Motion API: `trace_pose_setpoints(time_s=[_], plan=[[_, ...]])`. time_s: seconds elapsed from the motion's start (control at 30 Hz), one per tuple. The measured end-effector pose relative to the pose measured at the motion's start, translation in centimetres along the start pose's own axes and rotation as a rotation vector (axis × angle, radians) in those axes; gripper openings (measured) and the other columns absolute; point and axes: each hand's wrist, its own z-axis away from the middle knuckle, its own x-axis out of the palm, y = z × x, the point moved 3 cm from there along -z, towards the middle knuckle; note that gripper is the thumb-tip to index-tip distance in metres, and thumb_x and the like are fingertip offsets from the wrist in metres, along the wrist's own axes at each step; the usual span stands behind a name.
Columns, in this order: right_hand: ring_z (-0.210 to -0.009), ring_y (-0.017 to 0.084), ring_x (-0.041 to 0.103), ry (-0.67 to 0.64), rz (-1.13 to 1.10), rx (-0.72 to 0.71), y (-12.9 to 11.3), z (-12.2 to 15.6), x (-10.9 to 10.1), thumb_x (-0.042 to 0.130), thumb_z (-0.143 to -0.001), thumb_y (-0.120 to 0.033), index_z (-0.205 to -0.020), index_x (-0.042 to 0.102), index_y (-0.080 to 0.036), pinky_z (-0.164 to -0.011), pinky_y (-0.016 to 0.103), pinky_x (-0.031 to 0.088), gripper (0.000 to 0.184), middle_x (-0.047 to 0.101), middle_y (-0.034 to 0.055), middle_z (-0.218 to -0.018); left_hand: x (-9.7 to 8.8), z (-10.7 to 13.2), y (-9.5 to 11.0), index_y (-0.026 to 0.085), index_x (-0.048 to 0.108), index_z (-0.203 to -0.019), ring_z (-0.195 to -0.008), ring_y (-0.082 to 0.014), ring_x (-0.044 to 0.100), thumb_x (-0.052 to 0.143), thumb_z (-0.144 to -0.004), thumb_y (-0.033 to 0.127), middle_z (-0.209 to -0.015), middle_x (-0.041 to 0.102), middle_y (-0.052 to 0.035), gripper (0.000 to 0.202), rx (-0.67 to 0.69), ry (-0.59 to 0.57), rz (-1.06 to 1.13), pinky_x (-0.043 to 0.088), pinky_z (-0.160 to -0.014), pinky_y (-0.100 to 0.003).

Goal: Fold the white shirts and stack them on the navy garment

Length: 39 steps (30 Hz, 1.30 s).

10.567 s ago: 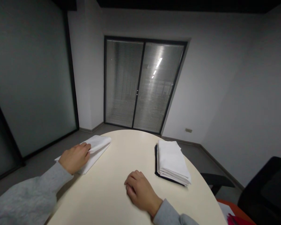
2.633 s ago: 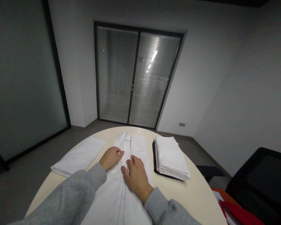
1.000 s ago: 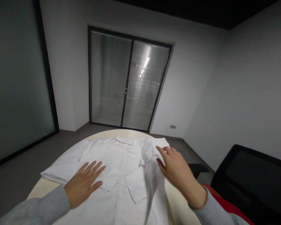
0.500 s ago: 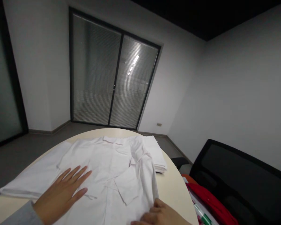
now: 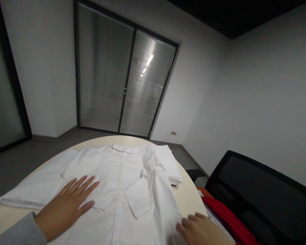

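Observation:
A white long-sleeved shirt (image 5: pixel 111 170) lies spread out, its collar toward the far side. One sleeve's cuff (image 5: pixel 137 199) is folded in over the front, and the other sleeve (image 5: pixel 38 183) stretches out to the left. My left hand (image 5: pixel 66 206) rests flat on the shirt's left part, fingers spread. At the near right, my right hand (image 5: pixel 202 228) is closed on the shirt's side edge, and the cloth is drawn out toward it. That hand is slightly blurred, and the shirt's near end runs out of view.
A round cream table (image 5: pixel 191 195) carries the shirt. Folded white cloth (image 5: pixel 169 163) is stacked at its far right. Beside the table stands a black mesh chair (image 5: pixel 265 187) with red cloth (image 5: pixel 226 214) on it. Glass doors with blinds (image 5: pixel 104 78) are behind.
My right hand has moved to the right, drawing the shirt's side edge outward. My left hand has stayed flat on the shirt. The view has tilted slightly.

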Motion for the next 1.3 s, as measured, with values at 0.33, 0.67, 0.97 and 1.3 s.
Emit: trace_pose_setpoints(time_s=[0.33, 0.67, 0.97, 1.3], plan=[[-0.14, 0.038, 0.047, 0.185, -0.259, -0.176, -9.7, -20.9, -2.3, 0.066, -0.092, -0.05, -0.149, 0.048, -0.009, -0.119, 0.053, 0.036, 0.073, 0.052, 0.0217, -0.153, -1.8, -0.3, 1.3, 0.036, 0.05, -0.155, -0.148, -0.0353, 0.044, 0.067, -0.09, 0.061, -0.167, 0.04, -0.0073, 0.072, -0.025, -0.032, 0.051, 0.033, -0.12, -0.055], [-0.143, 0.033, 0.044, 0.302, -0.513, -0.061, -8.9, -22.1, 1.4, 0.059, -0.098, -0.044, -0.145, 0.059, -0.023, -0.123, 0.049, 0.031, 0.051, 0.056, 0.0091, -0.153, -6.0, -2.5, 5.2, 0.024, 0.069, -0.104, -0.1, -0.0252, 0.065, 0.054, -0.101, 0.023, -0.104, 0.074, -0.0043, 0.015, 0.168, -0.054, 0.015, 0.047, -0.092, -0.043], [-0.142, 0.036, 0.047, 0.402, -0.627, -0.046, -8.7, -22.7, 1.0, 0.07, -0.091, -0.038, -0.162, 0.035, -0.022, -0.12, 0.054, 0.036, 0.081, 0.051, 0.014, -0.156, -10.1, -6.3, -1.5, 0.022, 0.056, -0.081, -0.07, -0.02, 0.066, 0.046, -0.101, 0.055, -0.079, 0.063, -0.0016, 0.04, -0.367, 0.142, 0.722, 0.056, -0.063, -0.032], [-0.108, 0.028, 0.068, 0.715, -1.256, -0.076, -4.7, -23.2, -5.2, 0.069, -0.083, -0.042, -0.12, 0.069, -0.018, -0.098, 0.041, 0.053, 0.044, 0.075, 0.0097, -0.114, -14.0, -12.4, 10.9, 0.021, 0.063, -0.121, -0.12, -0.0245, 0.064, 0.065, -0.095, 0.043, -0.123, 0.069, -0.0099, 0.034, 0.07, 0.021, 1.288, 0.05, -0.109, -0.042]])
